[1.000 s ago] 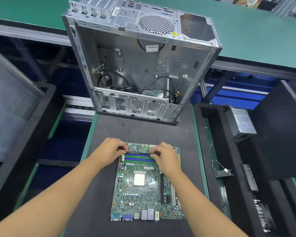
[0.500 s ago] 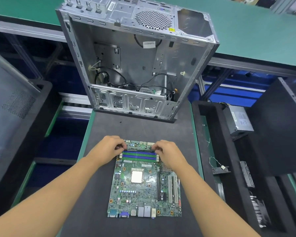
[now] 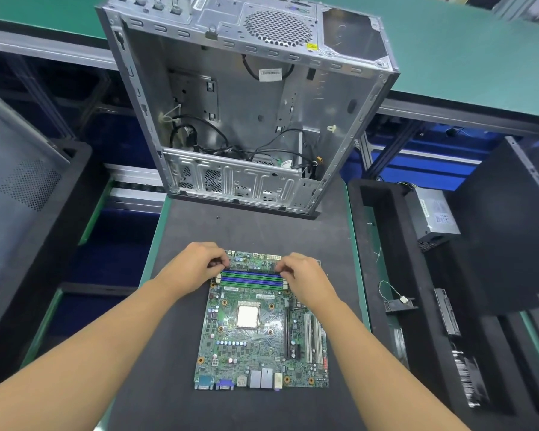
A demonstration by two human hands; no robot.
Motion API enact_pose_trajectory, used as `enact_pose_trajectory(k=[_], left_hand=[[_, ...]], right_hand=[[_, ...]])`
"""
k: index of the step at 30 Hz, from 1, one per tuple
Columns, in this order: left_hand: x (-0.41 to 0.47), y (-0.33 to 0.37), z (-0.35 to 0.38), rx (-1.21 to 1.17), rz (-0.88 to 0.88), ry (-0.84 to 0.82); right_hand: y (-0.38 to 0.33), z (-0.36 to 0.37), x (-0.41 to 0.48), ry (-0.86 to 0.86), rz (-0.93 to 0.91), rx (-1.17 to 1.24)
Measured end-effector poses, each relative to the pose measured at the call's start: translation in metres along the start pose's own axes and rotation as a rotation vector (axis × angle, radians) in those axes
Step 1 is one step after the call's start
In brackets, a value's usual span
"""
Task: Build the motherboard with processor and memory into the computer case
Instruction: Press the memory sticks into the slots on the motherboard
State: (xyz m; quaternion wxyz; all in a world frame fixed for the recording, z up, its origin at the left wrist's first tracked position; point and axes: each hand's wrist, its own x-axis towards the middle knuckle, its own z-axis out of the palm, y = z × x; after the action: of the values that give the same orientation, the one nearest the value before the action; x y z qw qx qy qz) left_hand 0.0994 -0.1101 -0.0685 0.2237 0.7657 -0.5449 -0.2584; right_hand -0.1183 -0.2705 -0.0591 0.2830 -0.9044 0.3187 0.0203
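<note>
Seating memory: both hands press the slot ends evenly.
Left hand (image 3: 196, 265): fingers pinched, apparently on a memory stick (image 3: 252, 271).
Right hand (image 3: 305, 275): likewise.
Motherboard (image 3: 262, 325): flat on bench (image 3: 262, 231), near the computer case (image 3: 246, 104).

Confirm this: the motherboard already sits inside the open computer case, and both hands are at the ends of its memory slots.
Not quite. The head view shows the motherboard lying on the dark mat, in front of the computer case, not inside it. The left hand and right hand are indeed at the memory slots.

White cable label (image 3: 270, 74) in computer case (image 3: 349, 126), print too small to read
</note>
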Motion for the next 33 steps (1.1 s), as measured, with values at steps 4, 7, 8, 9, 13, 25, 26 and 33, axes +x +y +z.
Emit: enact_pose_trajectory(k=[4, 7, 8, 9, 13, 25, 26, 33], left_hand=[[0.002, 0.002, 0.000, 0.013, -0.033, -0.017], [0.006, 0.005, 0.000, -0.042, -0.105, -0.029], [0.007, 0.006, 0.000, -0.079, -0.137, -0.029], [0.008, 0.006, 0.000, -0.114, -0.166, -0.024], [0.011, 0.002, 0.004, -0.240, -0.365, 0.013], [0.021, 0.025, 0.001, -0.429, -0.817, -0.087], [0.022, 0.030, 0.000, -0.386, -0.819, -0.103], [0.031, 0.050, -0.008, -0.268, -0.865, -0.201]], right_hand=[[0.002, 0.000, -0.002, -0.010, 0.041, 0.040], [0.003, 0.000, -0.001, -0.003, 0.111, 0.086], [0.001, 0.000, 0.000, -0.003, 0.162, 0.119], [-0.001, 0.000, 0.001, -0.003, 0.225, 0.176], [-0.003, -0.003, 0.006, -0.004, 0.441, 0.298], [-0.017, -0.019, 0.021, -0.272, 0.620, 0.106], [-0.018, -0.020, 0.024, -0.295, 0.626, 0.110], [-0.026, -0.024, 0.029, -0.368, 0.638, 0.087]])
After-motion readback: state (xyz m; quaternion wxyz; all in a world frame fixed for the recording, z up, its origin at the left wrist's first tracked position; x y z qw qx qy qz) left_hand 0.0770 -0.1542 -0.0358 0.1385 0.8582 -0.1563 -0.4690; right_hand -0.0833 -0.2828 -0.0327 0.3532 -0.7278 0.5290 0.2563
